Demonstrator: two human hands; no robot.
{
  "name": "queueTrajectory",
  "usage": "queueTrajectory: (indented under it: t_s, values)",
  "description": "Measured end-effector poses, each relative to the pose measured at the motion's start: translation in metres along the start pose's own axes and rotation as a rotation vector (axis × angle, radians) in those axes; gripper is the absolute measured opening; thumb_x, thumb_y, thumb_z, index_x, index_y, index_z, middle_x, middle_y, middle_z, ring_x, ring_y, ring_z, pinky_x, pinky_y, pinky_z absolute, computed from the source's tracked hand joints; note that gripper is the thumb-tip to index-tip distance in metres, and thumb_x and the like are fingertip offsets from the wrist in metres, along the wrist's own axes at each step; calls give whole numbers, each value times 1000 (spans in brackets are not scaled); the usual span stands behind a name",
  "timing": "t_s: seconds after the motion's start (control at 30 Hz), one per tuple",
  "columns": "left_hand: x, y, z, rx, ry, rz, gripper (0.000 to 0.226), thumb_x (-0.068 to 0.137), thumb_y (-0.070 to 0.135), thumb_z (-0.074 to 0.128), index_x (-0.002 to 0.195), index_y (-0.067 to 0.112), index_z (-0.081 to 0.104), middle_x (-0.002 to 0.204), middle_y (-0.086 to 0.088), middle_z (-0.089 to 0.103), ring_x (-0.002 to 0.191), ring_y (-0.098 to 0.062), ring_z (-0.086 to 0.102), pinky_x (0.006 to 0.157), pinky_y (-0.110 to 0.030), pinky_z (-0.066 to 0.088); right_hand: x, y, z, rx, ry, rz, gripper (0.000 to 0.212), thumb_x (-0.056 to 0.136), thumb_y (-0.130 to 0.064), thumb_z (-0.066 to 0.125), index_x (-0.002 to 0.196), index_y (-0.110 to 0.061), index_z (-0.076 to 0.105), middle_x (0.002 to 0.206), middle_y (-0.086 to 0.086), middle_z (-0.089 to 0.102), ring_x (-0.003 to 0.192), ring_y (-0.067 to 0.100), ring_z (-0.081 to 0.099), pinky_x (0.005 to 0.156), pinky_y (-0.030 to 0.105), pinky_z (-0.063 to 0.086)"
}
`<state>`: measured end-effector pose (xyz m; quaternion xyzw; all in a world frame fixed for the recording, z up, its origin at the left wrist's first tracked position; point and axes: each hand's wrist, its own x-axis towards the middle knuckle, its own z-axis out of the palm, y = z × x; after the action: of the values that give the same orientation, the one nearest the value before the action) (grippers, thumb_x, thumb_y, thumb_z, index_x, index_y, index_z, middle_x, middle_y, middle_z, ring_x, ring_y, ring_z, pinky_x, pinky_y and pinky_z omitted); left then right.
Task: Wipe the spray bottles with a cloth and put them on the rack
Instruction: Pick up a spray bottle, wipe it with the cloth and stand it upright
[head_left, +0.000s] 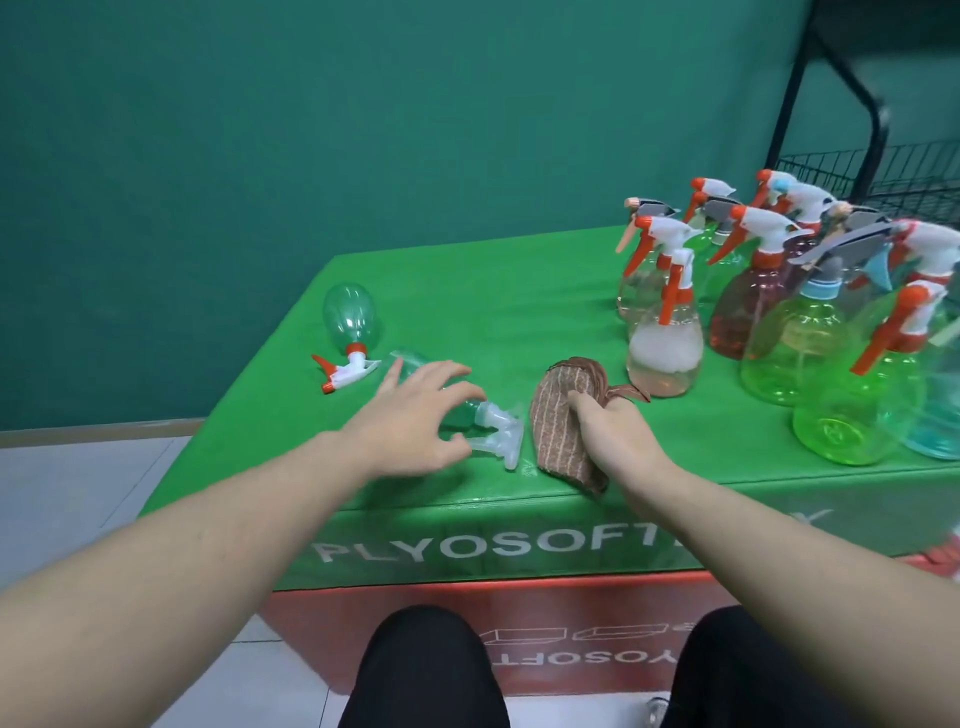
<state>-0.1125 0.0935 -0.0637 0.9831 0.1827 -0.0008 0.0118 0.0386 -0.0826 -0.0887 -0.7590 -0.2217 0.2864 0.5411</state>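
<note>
A clear greenish spray bottle with a white trigger (497, 427) lies on its side on the green table (467, 291), near the front edge. My left hand (415, 415) is spread over its body with the fingers loosely curved; no firm grip shows. Just right of it, my right hand (618, 436) grips a brown striped cloth (558, 415) that rests on the table. A second clear bottle with an orange-and-white trigger (350, 317) lies further left. The black wire rack (883, 166) stands at the far right, behind the table.
Several upright spray bottles in clear, pink and green (810, 353) crowd the table's right side; the nearest clear one (665, 348) stands just behind the cloth. A green wall backs the table. My knees are below the front edge.
</note>
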Motion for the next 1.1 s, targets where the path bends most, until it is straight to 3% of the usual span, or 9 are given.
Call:
queueTrajectory:
  t_s: [0.1,0.2,0.4,0.63,0.77,0.83,0.87,0.93,1.1]
  values:
    - [14,-17,-5,136,-92,-4,77,88,34,62,157,39,27,172,2,3,159,-16,-1,125,-61,-8,6,-1,-2,-3,45,-1,28,102,-35,48,80,-18,44,73,8,43,68,20,44,65,34,33]
    - [27,-29,-5,245,-192,-9,91,88,36,67,161,41,14,172,0,-7,159,-19,-5,124,-61,-7,12,-2,-4,18,55,2,29,102,-36,49,79,-20,41,72,6,40,71,21,43,67,35,33]
    - [42,-29,-1,341,-137,26,84,91,27,67,161,37,20,158,7,35,150,-17,25,126,-61,7,18,1,-8,6,71,8,27,102,-36,49,84,-18,42,77,8,42,73,21,45,66,34,34]
    - [30,-28,6,217,-46,-15,77,84,34,73,153,36,37,144,11,44,140,-16,34,124,-63,14,10,3,-13,0,88,2,29,102,-36,49,79,-20,40,71,6,39,71,22,43,66,34,33]
    - [14,-26,7,205,-25,0,80,81,45,73,152,37,37,138,14,46,132,-14,43,123,-59,19,2,3,-14,-3,76,17,26,102,-39,48,89,-17,45,75,8,42,72,22,45,66,34,34]
    - [6,-22,4,190,-6,-1,82,80,49,73,153,35,37,132,12,48,119,-13,49,114,-44,34,-2,2,-14,-4,69,14,26,102,-38,48,89,-16,46,75,9,43,71,22,45,63,33,34]
    - [1,-18,2,175,5,-8,84,81,50,73,153,33,36,129,10,48,112,-13,50,99,-34,41,-5,1,-14,-3,69,9,27,103,-38,48,86,-16,46,73,9,43,69,22,46,61,33,35]
    - [-7,-13,0,136,26,-34,85,81,51,73,153,30,35,127,8,47,103,-12,50,74,-26,39,-8,-1,-14,-8,68,0,30,103,-37,47,81,-17,45,67,5,43,66,22,46,59,32,35]
    - [-22,-3,1,13,110,-90,83,78,54,72,150,30,37,125,9,46,94,-12,52,68,-30,44,-15,-8,-13,-8,63,0,36,103,-38,47,72,-21,41,66,5,41,62,20,43,59,31,34]
